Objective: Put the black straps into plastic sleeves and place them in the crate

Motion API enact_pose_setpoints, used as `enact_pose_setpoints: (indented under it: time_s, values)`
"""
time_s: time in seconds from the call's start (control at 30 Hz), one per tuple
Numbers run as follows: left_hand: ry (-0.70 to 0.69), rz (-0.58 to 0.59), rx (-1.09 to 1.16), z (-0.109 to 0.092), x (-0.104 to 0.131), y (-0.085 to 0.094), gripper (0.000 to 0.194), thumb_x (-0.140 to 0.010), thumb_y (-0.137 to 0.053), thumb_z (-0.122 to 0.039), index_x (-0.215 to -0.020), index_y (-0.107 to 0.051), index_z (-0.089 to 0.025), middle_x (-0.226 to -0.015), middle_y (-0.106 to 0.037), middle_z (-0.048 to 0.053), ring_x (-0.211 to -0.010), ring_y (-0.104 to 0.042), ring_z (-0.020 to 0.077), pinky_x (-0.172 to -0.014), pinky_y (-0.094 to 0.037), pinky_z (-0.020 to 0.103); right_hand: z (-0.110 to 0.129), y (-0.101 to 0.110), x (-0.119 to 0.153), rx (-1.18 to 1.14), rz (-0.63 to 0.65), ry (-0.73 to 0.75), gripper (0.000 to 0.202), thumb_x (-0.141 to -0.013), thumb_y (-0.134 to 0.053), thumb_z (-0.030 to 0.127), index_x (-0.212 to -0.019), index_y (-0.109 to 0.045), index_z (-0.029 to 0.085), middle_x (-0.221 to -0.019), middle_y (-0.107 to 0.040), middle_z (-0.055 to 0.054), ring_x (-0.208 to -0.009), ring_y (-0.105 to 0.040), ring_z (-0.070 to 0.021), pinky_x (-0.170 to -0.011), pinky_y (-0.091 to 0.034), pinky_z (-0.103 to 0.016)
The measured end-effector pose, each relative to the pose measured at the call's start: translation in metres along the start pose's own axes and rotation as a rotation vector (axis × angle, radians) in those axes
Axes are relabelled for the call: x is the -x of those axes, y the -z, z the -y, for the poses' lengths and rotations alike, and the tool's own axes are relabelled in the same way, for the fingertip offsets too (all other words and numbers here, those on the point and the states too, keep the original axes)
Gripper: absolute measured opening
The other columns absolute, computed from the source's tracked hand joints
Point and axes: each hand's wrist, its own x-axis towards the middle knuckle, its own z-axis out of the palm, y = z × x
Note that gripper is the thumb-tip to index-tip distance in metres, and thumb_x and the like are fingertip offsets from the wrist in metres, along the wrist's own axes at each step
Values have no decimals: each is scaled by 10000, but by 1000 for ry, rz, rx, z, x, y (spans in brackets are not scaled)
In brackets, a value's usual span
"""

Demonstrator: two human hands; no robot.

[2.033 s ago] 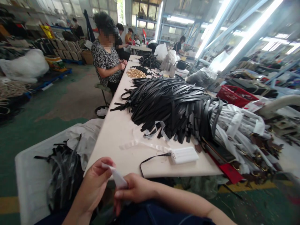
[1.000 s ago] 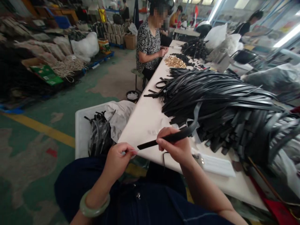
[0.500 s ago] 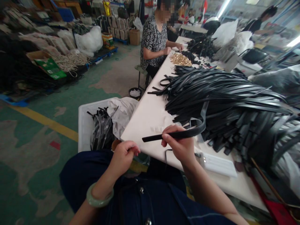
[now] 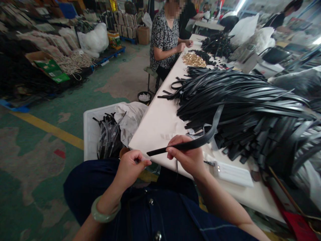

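Observation:
A black strap (image 4: 195, 143) is pinched in my right hand (image 4: 187, 155); its narrow end points left and its other part curves up toward a large pile of black straps (image 4: 238, 97) on the white table (image 4: 152, 124). My left hand (image 4: 132, 167), with a green bangle on the wrist, is at the near table corner, just left of the strap's tip. Its fingers are closed, and a small pale, translucent piece shows at the thumb and fingertips. The strap's tip and the left fingers are a small gap apart.
Left of the table stands a white bin (image 4: 90, 134) with black straps and a pale cloth (image 4: 131, 117). A white power strip (image 4: 234, 174) lies near my right forearm. Across the table edge sits a person in a patterned top (image 4: 164, 36), near gold-coloured parts (image 4: 193, 60).
My right hand and the strap have moved slightly left and down, closer to my left hand. The left hand's thumb has extended, and a pale piece now shows there.

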Motion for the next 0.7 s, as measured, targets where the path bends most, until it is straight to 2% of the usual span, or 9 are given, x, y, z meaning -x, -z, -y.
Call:
enact_pose_setpoints:
  time_s: [0.17, 0.33, 0.47, 0.57, 0.63, 0.7]
  values:
    - [33, 6, 58, -1, -2, 0, 312, -651, -725, -379, -532, -545, -153, -502, -508, -32, -482, -420, 91, -456, -309, 199, -7, 0, 0, 13, 70, -65, 160, -788, -707, 282, -749, -596, 172, -615, -603, 0, -517, -601, -120, -478, -489, -231]
    - [69, 79, 59, 1, -5, 1, 257, -641, -739, -347, -577, -593, -145, -524, -535, -27, -490, -437, 99, -460, -305, 204, -7, 5, -5, 74, 134, -129, 194, -782, -710, 313, -748, -588, 166, -603, -599, 4, -517, -586, -115, -484, -457, -223]
    - [-20, 199, -45, -1, -8, 1, 237, -729, -686, -357, -639, -668, -138, -598, -607, 5, -578, -520, 133, -534, -368, 222, -7, 4, -10, 281, 209, -117, 230, -774, -709, 340, -694, -584, 164, -584, -558, 19, -507, -511, -91, -472, -389, -202]
    - [-104, 262, -95, -3, -11, -1, 221, -785, -630, -316, -662, -687, -141, -632, -630, 14, -642, -549, 145, -586, -388, 225, -16, -4, -12, 378, 276, -87, 265, -762, -710, 342, -626, -569, 162, -568, -517, 31, -523, -463, -82, -477, -361, -192]
    - [-100, 260, -90, -1, -14, -3, 218, -792, -607, -283, -649, -681, -137, -605, -616, 7, -621, -539, 139, -574, -377, 223, -25, -6, -16, 364, 333, -120, 276, -761, -706, 359, -616, -589, 155, -552, -514, 32, -520, -460, -82, -473, -354, -190]
    - [-57, 261, -63, 1, -18, -5, 224, -785, -601, -282, -646, -685, -128, -587, -612, 7, -588, -526, 134, -557, -367, 224, -32, -4, -21, 331, 329, -165, 261, -779, -682, 404, -730, -669, 148, -555, -536, 28, -512, -470, -86, -465, -353, -192]
